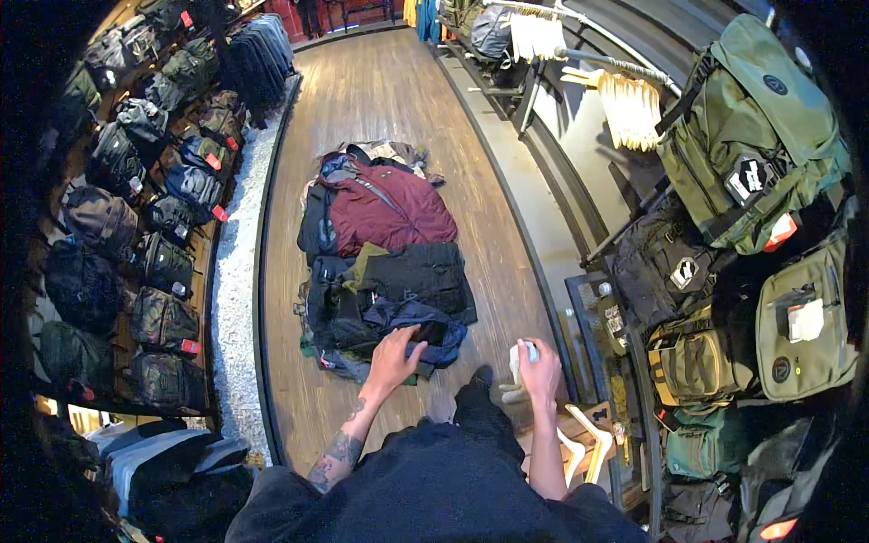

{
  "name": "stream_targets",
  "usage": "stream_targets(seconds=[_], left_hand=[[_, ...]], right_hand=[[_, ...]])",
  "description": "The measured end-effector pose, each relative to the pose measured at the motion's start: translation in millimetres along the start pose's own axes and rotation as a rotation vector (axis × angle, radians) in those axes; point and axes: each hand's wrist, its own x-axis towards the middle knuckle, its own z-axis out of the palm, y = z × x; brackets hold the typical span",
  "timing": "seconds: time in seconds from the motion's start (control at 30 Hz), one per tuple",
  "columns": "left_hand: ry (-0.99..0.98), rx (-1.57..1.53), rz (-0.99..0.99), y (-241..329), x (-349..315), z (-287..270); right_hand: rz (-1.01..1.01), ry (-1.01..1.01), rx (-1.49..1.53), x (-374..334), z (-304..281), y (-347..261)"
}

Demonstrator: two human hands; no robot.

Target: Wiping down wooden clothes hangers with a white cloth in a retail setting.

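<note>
A large pile of folded clothes lies on the wood floor in front of me. A dark red jacket (389, 208) tops its middle, with folded black garments (421, 271) nearer. At the near end is a crumpled dark blue garment (444, 348). My left hand (396, 355) is over this end, fingers spread and apparently resting on the dark cloth. To the right of the pile, my right hand (541, 366) is closed around a small white handheld object (517, 362). The fingers partly cover it, so I cannot tell its kind.
Wooden hangers (596, 443) lie by my right forearm; more hangers (629, 113) hang from the rail at the right. Backpacks (751, 145) crowd the right side. Shelves of bags (167, 317) line the left, beyond a white pebbled strip (237, 299). My shoe (482, 376) is near the pile.
</note>
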Motion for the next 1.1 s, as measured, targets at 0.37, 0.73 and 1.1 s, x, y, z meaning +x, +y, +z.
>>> stream_targets(seconds=[0.37,0.73,1.1], left_hand=[[0.040,-0.032,0.027,56.9,117.5,72.8],[-0.010,-0.046,0.040,84.2,184.0,112.0],[-0.040,-0.151,0.007,98.1,277.4,156.1]], right_hand=[[-0.098,-0.020,0.118,110.1,-24.2,26.9],[-0.071,-0.002,0.172,165.0,-37.3,74.9],[0.077,-0.031,0.246,227.5,-30.6,83.3]])
